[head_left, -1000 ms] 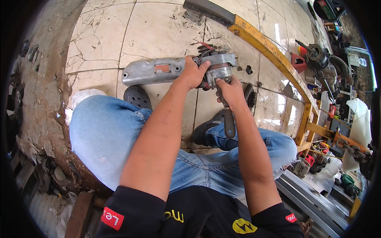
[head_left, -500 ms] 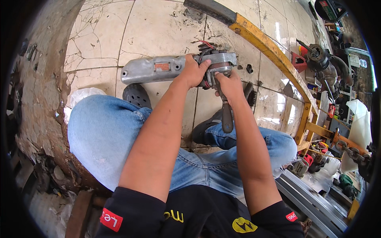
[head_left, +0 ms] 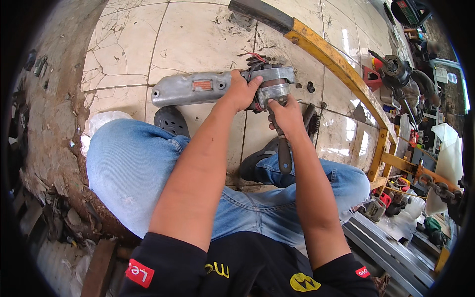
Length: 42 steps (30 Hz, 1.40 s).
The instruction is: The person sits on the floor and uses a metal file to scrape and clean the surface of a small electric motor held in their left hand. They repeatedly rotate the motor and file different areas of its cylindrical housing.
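A grey metal alternator-like part (head_left: pixel 274 75), with coils and red wires at its far end, rests at the right end of a long silver cast cover (head_left: pixel 170 91) on the floor. My left hand (head_left: pixel 241 90) is wrapped round the part's left side, its thumb lying along the casing. Closed round a dark-handled hand tool (head_left: pixel 284 157), my right hand (head_left: pixel 286 115) sits at the part's near side. The handle points back toward me. Fingers cover the tool's working end, so its exact kind cannot be told.
A yellow steel beam (head_left: pixel 341 62) crosses the tiled floor on the right. A brush (head_left: pixel 315 123) and a small black piece (head_left: pixel 310 86) lie right of my hands. Farther right stand a dark machine part (head_left: pixel 398 74) and assorted gear. My shoes (head_left: pixel 170 120) flank the work.
My right hand and the tool have shifted slightly toward me, and more of the part's near face shows. My left hand keeps its hold.
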Tool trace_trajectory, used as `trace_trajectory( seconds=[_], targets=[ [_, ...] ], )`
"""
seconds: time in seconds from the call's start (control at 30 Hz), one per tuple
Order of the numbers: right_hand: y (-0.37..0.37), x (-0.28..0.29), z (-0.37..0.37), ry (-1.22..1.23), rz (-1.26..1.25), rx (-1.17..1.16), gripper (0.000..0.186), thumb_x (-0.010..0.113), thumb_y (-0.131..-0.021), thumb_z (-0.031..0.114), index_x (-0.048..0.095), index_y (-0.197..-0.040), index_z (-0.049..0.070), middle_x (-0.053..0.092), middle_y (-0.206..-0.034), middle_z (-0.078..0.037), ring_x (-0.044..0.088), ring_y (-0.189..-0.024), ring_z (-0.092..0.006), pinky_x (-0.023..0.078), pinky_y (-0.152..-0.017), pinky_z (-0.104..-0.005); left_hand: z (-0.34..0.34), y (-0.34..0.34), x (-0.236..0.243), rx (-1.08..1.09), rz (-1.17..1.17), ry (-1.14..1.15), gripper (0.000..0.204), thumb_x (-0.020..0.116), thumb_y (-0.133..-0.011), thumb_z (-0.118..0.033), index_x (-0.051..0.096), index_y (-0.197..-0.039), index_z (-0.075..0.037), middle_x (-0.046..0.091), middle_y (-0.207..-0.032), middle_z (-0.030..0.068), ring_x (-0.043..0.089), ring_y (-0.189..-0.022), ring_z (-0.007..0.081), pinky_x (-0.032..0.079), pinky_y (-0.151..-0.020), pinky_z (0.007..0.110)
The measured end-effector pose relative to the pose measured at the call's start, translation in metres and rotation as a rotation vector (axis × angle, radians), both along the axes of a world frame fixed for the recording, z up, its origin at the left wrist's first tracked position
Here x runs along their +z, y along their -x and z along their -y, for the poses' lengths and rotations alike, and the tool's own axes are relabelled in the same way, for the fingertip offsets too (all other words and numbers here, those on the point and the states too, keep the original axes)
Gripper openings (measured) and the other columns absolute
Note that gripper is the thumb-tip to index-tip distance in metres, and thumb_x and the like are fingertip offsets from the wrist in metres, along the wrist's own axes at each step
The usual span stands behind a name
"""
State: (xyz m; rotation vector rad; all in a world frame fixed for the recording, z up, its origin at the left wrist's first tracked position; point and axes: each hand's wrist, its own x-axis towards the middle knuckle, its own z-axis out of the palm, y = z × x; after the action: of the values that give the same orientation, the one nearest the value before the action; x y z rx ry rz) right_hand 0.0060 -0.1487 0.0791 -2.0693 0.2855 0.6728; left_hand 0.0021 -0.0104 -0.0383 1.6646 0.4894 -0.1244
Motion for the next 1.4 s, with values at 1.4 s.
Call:
trace_trajectory(
  seconds=[1.4],
  targets=[
    [-0.014, -0.006, 0.002, -0.011, 0.018, -0.026, 0.030, 0.064, -0.084, 0.015, 0.054, -0.100, -0.007, 0.061, -0.076, -0.013, 0.059, -0.054, -0.0183, 0.050, -0.040, -0.0308, 0.000, -0.001, 0.014, -0.056, -0.080, 0.092, 0.085, 0.057, -0.093, -0.050, 0.015, -0.137, 0.009, 0.049, -0.125, 0.0316, 0.058, -0.107, 0.0330, 0.053, -0.079, 0.037]
  ],
)
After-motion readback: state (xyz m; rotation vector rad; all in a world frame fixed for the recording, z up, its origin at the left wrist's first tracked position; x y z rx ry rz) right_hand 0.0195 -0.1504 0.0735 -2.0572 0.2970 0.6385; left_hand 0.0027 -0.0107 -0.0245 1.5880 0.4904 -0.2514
